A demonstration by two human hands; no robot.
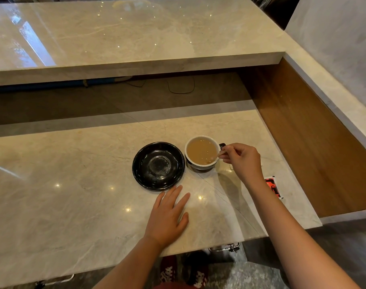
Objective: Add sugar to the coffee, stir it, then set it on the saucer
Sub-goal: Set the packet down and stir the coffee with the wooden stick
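Observation:
A dark cup with a white inside (pixel 201 152) holds light-brown coffee and stands on the marble counter (pixel 73 195). Just left of it, touching or nearly so, lies an empty black saucer (pixel 158 166). My right hand (pixel 241 161) hovers at the cup's right side, fingers pinched on a thin wooden stirrer (pixel 216 156) whose tip dips into the coffee. My left hand (pixel 169 213) rests flat on the counter, fingers spread, right below the saucer. A red and white sachet (pixel 273 187) lies on the counter behind my right forearm.
A raised marble bar top (pixel 136 38) runs across the back, with a dark gap and cables beneath it. A wooden side panel (pixel 313 142) walls the right. The counter's front edge is near my body, with my shoes visible below.

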